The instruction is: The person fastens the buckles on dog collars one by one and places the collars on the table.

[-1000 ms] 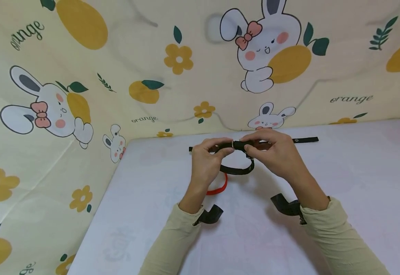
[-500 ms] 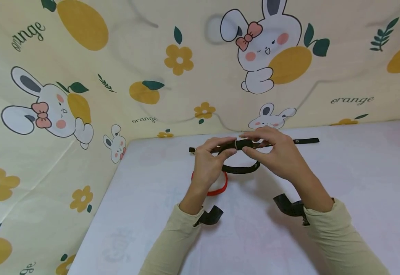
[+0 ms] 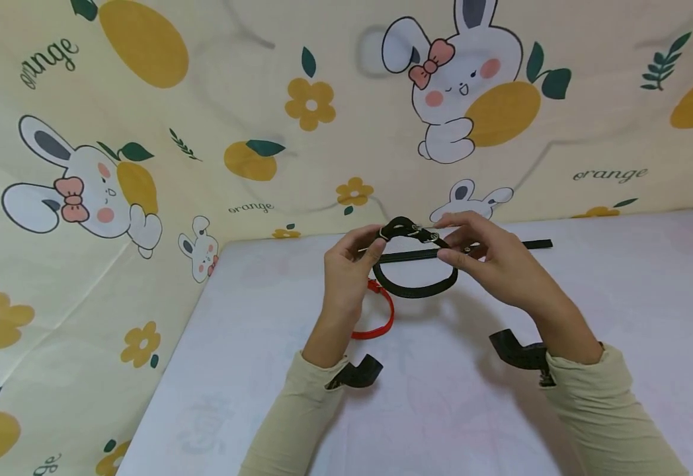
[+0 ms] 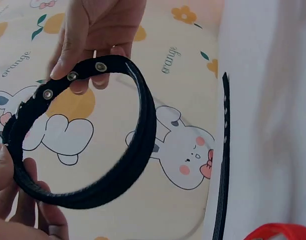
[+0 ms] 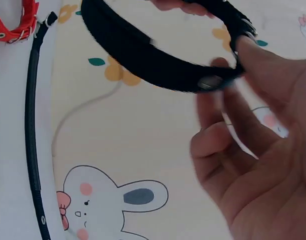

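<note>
A black collar (image 3: 414, 291), buckled into a loop, is held up off the table between both hands. My left hand (image 3: 346, 271) pinches it on the left side, near the buckle. At the other side my right hand (image 3: 495, 264) grips the band between thumb and fingers. Metal-ringed holes along the collar (image 4: 148, 125) show in the left wrist view, beside the right fingers. The right wrist view has the collar (image 5: 157, 70) slightly blurred. Behind the loop, a second black strap (image 3: 538, 244) with holes lies flat. A red collar (image 3: 391, 317) rests by the left wrist, partly hidden.
The table has a white cover (image 3: 251, 370). At its back and left stands a cream cloth (image 3: 299, 39) printed with rabbits and oranges. A black camera mount (image 3: 358, 371) sits on the left wrist and another mount (image 3: 519, 350) on the right.
The hands have spread apart, the right one moving rightward. The black collar has turned and risen, so its buckle and the strap behind it now show. More of the red collar is uncovered.
</note>
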The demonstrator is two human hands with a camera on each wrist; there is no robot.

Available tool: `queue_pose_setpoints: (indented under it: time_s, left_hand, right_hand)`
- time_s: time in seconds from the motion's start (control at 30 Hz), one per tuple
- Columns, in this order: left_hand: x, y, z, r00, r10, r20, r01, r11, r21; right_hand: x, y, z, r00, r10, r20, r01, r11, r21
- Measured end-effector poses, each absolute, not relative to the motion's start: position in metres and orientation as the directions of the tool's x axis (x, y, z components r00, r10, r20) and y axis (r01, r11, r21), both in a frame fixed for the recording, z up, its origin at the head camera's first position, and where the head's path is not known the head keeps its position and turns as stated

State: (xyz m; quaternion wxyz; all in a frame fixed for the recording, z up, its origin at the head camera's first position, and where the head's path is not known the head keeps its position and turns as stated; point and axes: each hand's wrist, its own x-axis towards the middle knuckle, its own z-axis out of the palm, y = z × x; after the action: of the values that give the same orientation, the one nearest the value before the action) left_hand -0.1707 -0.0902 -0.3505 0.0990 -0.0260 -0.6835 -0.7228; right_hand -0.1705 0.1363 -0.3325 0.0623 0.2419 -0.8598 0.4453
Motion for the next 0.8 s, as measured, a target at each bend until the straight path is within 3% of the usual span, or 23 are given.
queue_pose_setpoints:
  time_s: [0.27,0.8]
  left_hand:
    - [-0.173,-0.091,-0.349,-0.996,-0.034,0.079,0.084,-0.198,0.977]
    - [-0.175,-0.106,-0.345,-0.996,-0.033,0.079,0.083,-0.120,0.989]
  right_hand:
    - [-0.168,0.134,-0.331,-0.866,-0.295,0.404,-0.497,0.411,-0.764]
    - [-0.167,0.131,-0.330,-0.888,-0.229,0.398,-0.458,0.381,-0.803]
